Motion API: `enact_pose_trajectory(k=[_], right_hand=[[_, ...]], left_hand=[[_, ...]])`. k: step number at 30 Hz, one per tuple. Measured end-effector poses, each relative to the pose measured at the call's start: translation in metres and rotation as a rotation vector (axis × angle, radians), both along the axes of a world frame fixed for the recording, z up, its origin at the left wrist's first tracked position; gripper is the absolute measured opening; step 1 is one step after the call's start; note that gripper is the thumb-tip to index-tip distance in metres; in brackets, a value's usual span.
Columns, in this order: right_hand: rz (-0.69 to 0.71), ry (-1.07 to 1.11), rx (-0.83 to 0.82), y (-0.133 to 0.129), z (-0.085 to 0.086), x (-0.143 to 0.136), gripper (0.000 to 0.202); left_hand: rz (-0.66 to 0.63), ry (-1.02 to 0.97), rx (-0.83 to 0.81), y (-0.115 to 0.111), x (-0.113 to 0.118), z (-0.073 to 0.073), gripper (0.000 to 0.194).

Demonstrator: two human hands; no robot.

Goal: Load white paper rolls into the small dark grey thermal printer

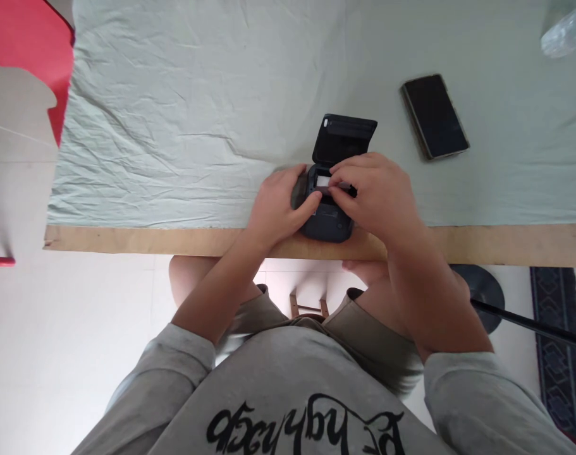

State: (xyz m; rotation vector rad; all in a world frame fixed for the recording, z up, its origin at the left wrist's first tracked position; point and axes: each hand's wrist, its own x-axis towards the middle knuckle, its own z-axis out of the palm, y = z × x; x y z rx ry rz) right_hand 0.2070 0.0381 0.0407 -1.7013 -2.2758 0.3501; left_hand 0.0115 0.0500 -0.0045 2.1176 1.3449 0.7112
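Note:
A small dark device point(329, 222), which looks like a portable printer, lies at the table's front edge. Its black hinged lid point(344, 139) is flipped up at the far side. A white piece point(322, 181), perhaps paper, shows inside the open compartment. My left hand point(282, 199) grips the device's left side, the thumb resting on its top. Over the right part of the compartment is my right hand point(375, 189), with thumb and fingers pinched together beside the white piece. What they hold, if anything, is hidden by the fingers.
On the pale green cloth point(197, 114), a phone point(437, 117) lies to the right. A clear plastic item point(567, 31) is at the far right corner. A bare wooden edge point(150, 240) runs along the table's front. Something red point(26, 38) stands at the left.

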Motion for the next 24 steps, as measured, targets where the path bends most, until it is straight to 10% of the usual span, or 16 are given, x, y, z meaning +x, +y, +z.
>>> enact_pose_trajectory(k=[24], right_hand=[[0.087, 0.023, 0.088, -0.030, 0.009, 0.000, 0.032]], left_hand=[[-0.074, 0.059, -0.052, -0.007, 0.002, 0.000, 0.053]])
